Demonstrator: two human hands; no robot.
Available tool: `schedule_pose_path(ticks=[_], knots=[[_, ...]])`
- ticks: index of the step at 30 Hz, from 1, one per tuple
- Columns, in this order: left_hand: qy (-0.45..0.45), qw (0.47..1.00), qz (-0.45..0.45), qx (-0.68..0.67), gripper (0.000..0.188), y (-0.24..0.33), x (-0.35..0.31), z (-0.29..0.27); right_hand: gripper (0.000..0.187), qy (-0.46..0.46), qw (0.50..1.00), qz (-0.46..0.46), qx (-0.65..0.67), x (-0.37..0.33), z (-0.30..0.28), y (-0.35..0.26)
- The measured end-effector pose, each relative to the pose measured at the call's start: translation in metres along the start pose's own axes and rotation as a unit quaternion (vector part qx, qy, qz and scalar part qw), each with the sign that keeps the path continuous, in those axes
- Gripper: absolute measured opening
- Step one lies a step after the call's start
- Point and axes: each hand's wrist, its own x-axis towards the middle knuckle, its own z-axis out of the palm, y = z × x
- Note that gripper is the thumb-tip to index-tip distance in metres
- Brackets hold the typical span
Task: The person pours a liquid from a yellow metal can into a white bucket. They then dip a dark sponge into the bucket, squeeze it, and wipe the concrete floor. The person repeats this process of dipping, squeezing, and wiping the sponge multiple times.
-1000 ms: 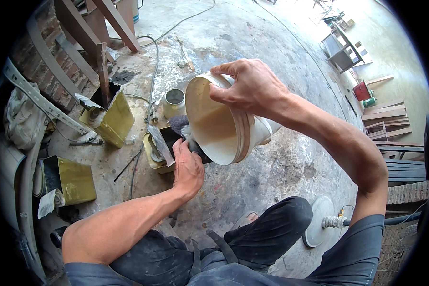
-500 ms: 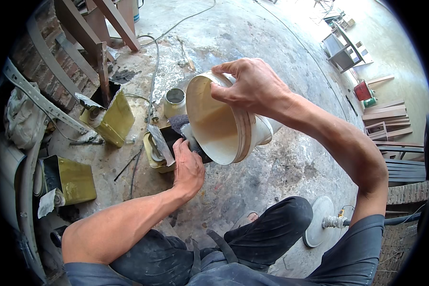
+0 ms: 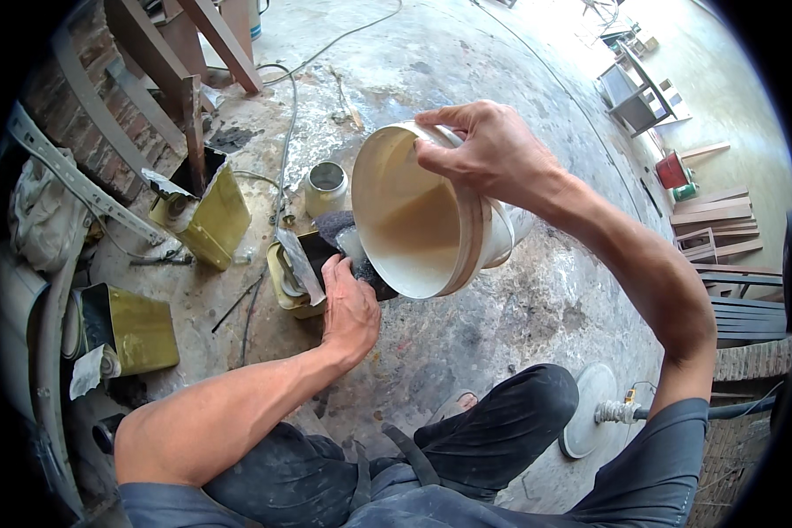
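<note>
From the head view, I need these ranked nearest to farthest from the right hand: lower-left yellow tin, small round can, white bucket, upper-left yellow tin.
From the right hand:
1. White bucket: in its grip, tilted left.
2. Small round can: left, just beyond the bucket.
3. Upper-left yellow tin: farther left.
4. Lower-left yellow tin: far left, nearer the body.

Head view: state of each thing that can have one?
White bucket: tilted, open, holding pale liquid
Right hand: gripping bucket rim
Middle tin: open, partly hidden
Left hand: at middle tin, fingertips partly hidden
Back tin: open, stick protruding
Left tin: open
Small can: open, upright
</note>
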Motion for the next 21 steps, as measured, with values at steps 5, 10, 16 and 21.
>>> schedule_pose_path(ticks=[5, 10, 16, 21], knots=[[-0.002, 1.000, 0.002, -0.005, 0.041, 0.002, 0.000, 0.000, 0.061, 0.002, 1.000, -0.007, -0.013, 0.001, -0.007, -0.001], [-0.002, 1.000, -0.009, -0.006, 0.041, 0.002, 0.000, 0.000, 0.062, 0.011, 0.999, -0.019, -0.030, 0.001, 0.001, -0.006], [-0.003, 1.000, -0.010, -0.007, 0.041, 0.003, 0.000, 0.000, 0.058, -0.026, 0.998, 0.003, -0.056, 0.001, 0.003, -0.017], [-0.002, 1.000, 0.006, 0.000, 0.043, 0.001, -0.001, 0.001, 0.059, -0.022, 0.997, -0.014, -0.067, 0.003, 0.007, -0.018]])
